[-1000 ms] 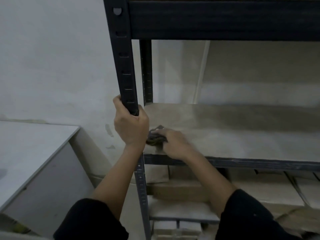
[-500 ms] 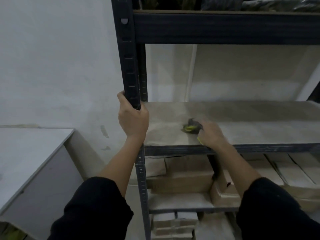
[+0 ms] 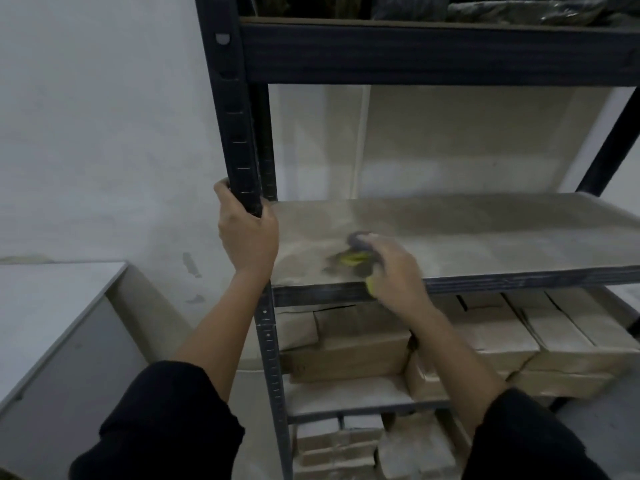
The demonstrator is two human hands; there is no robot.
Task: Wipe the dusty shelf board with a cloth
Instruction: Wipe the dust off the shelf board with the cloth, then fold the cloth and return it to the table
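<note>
A: Nearest to us, what are the hands doing?

B: The left hand (image 3: 247,237) is wrapping closed around the black slotted metal upright post (image 3: 239,133), steadying. The right hand (image 3: 393,268) is curling down over a crumpled dark grey and yellow cloth (image 3: 355,256), pressing it onto the board.

A: And the board itself?

B: The dusty pale brown shelf board (image 3: 485,237) is lying just beyond the hands, its long axis running from 9 o'clock to 3 o'clock. The cloth is sitting near the front left end; the unwiped stretch appears to be lying toward 3 o'clock and back toward 12.

A: So which hand is nearer that stretch?

B: The right one, judging by this; a sweep toward 3 o'clock is looking likely.
</note>
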